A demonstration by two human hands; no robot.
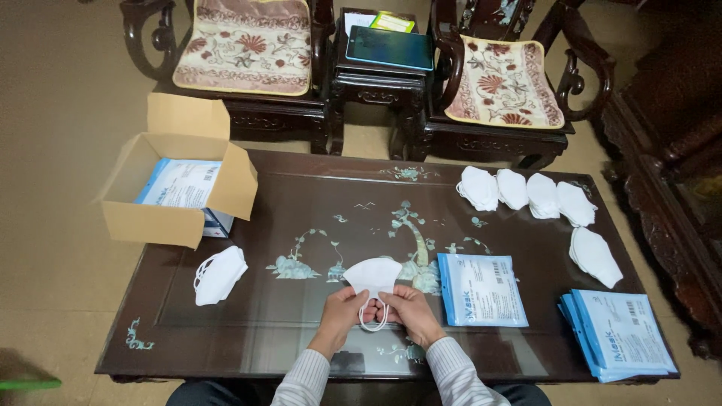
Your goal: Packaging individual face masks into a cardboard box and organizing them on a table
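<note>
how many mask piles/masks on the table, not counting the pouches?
7: one mask in both hands, one pile front left, four piles in a back-right row, one below them. Masks within each pile can't be counted.

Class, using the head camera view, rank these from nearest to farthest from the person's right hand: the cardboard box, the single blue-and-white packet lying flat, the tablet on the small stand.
From the right hand:
1. Single blue-and-white packet, just to its right on the table.
2. Cardboard box, at the table's far left corner.
3. Tablet, on the small stand beyond the table, between the chairs.
</note>
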